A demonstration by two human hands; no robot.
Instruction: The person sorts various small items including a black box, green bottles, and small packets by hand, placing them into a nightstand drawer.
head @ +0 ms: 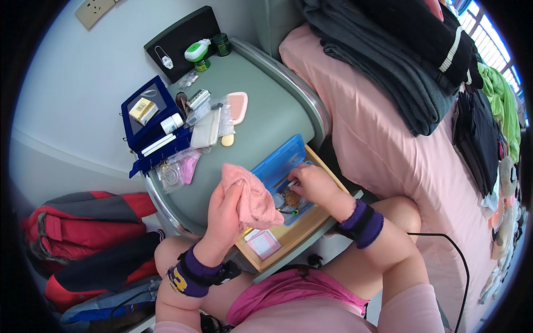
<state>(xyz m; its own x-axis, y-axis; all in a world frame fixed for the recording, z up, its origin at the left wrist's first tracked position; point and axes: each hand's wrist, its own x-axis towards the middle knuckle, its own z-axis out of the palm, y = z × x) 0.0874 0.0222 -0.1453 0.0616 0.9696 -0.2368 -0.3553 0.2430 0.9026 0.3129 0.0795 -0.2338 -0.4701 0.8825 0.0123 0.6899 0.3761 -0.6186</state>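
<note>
A pink fluffy cloth [253,199] is gripped in my left hand [225,208], raised above the left part of an open wooden drawer [306,220]. Inside that drawer lies a blue plastic box [280,160] with its lid tipped up against the far side. My right hand [314,185] reaches into the box, its fingers pinched on a small white item [293,182]. Small clear packets, a brown tangled item [292,199] and a dark cord with a yellow-green end [295,212] lie in the box. Pink-and-white cards [263,243] rest in the drawer's near corner.
Above the drawer, the grey-green tabletop [266,104] carries a pink comb [238,107], plastic bags [206,129], an open blue velvet case [148,112] and a green-and-white bottle [197,50]. A bed with pink sheet [366,154] and folded clothes stands right. Jackets [95,224] lie left.
</note>
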